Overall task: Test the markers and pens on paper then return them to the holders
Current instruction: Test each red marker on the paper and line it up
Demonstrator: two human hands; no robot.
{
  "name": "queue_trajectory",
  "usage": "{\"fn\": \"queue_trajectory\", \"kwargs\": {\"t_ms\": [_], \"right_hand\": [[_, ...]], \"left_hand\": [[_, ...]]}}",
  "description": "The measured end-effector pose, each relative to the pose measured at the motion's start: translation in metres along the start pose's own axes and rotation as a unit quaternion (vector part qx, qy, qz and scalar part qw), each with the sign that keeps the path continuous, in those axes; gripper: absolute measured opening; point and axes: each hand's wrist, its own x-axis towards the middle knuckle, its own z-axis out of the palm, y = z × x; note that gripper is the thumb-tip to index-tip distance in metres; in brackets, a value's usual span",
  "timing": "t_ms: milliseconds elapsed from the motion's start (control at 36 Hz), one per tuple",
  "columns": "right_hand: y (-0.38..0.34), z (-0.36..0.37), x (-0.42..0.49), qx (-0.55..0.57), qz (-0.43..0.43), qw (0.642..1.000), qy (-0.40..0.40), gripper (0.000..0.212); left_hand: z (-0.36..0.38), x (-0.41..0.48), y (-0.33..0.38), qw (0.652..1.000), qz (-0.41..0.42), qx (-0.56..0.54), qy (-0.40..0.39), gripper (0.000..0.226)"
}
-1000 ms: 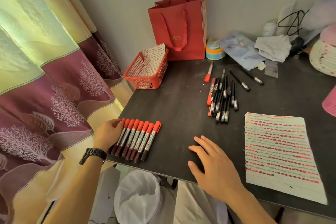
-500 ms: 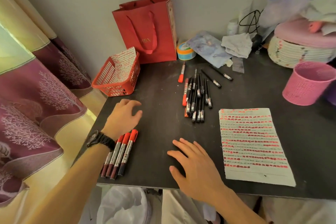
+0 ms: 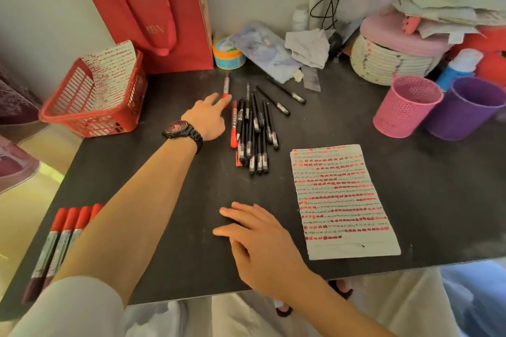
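On the dark surface (image 3: 410, 186), the left hand (image 3: 208, 117) stretches straight fingers to a lone red pen (image 3: 226, 85) beside the pen pile (image 3: 254, 131); the right hand (image 3: 262, 241) lies flat, fingers spread.

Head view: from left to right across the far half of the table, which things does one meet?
Red basket → left hand → pile of pens → pink holder → purple holder.

Loose black pens (image 3: 254, 131) lie heaped beside red-marked paper (image 3: 342, 200), pink holder (image 3: 405, 107) upright.
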Motion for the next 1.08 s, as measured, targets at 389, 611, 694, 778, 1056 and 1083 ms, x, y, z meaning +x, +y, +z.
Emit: {"fn": "queue_trajectory", "kwargs": {"t_ms": [389,611,694,778,1056,1083], "right_hand": [[-0.004,0.000,0.000,0.013,0.004,0.999,0.046,0.029],[-0.006,-0.005,0.001,-0.003,-0.010,1.000,0.021,0.030],[-0.006,-0.005,-0.001,-0.019,-0.027,0.999,0.010,0.032],[-0.005,-0.004,-0.004,-0.044,-0.039,0.998,-0.001,0.033],[-0.009,-0.028,-0.030,0.244,0.089,0.962,0.085,0.042],[-0.011,-0.034,-0.038,0.292,0.109,0.946,0.093,0.042]], "left_hand": [[0.007,-0.063,-0.019,0.986,-0.050,0.080,0.141,0.031],[0.004,-0.132,-0.010,0.980,-0.118,0.112,0.117,0.035],[0.007,-0.157,-0.006,0.981,-0.171,0.030,0.084,0.035],[0.008,-0.187,-0.007,0.961,-0.232,-0.129,0.075,0.029],[0.047,-0.295,0.075,0.775,-0.168,-0.590,0.152,0.044],[0.052,-0.301,0.086,0.772,-0.158,-0.600,0.136,0.045]]}}
